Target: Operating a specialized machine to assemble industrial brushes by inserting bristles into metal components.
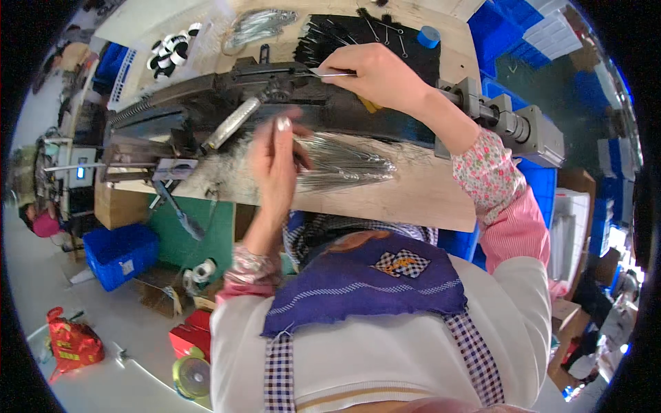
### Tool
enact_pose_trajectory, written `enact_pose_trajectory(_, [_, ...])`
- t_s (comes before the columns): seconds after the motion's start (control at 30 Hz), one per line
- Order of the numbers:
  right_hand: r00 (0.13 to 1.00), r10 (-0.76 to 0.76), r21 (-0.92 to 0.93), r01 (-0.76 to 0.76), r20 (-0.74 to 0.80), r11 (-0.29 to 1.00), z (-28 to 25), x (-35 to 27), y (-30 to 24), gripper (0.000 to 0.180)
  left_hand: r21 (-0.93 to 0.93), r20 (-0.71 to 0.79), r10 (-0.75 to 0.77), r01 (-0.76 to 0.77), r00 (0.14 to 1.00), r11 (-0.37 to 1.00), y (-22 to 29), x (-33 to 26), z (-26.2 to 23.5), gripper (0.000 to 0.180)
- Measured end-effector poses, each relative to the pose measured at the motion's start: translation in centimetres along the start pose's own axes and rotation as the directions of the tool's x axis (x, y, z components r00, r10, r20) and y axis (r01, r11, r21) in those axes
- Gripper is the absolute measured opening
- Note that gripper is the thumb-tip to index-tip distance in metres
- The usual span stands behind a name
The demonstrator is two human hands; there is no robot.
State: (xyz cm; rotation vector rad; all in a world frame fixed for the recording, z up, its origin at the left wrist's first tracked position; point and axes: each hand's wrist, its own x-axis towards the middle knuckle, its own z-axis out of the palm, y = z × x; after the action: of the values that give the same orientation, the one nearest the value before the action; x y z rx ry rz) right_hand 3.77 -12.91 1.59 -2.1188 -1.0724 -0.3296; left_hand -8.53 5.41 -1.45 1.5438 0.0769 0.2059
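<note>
L hand sits mid-desk, fingers curled round one end of a bundle of thin shiny metal wire rods; grip looks closed, thumb side partly hidden. The bundle's long axis runs left-right, fanning out to the right of the L hand and lying on the pale wooden desk close to its near edge. R hand is farther away and to the right, reaching over the dark metal bench machine; thumb and forefinger pinch a single flat silver metal strip that points left toward the machine's top. The other fingers are folded in.

So the bundle lies near and left of the R hand, directly in the L hand, which is much the nearer one. Strip and bundle are well apart, w/ the machine body between them.

Room: the desk's near edge is just beside the bundle's right end, not much margin there. The grey metal cylinder unit sticks out on the right, just beside the R forearm. Far side is crowded w/ a pile of black thin rods, a small blue round tape roll, and black-and-white rings far left. A silver lever handle slants left of the L hand, near it; whether it touches I can't tell.
</note>
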Motion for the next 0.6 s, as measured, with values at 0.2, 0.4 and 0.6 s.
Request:
enact_pose_trajectory(0.2, [0.993, 0.099, 0.043, -0.101, 0.057, 0.994, 0.4, 0.4, 0.8, 0.021, -0.733, 0.68, -0.108, 0.672, 0.725, -0.107, 3.1, 4.0, -3.1, 0.054])
enact_pose_trajectory(0.4, [0.982, 0.147, 0.024, -0.151, 0.117, 0.988, 1.0, 0.4, 0.8, 0.019, -0.58, 0.48, -0.198, 0.479, 0.854, 0.659, 1.7, 2.2, 0.5, 0.041])
enact_pose_trajectory(0.6, [0.994, 0.065, -0.122, -0.054, 0.083, 0.991, 0.8, 0.3, -1.2, 0.018, 0.155, 0.214, -0.021, -0.013, 0.977, 0.988, -3.4, 1.6, 0.4, 0.023])
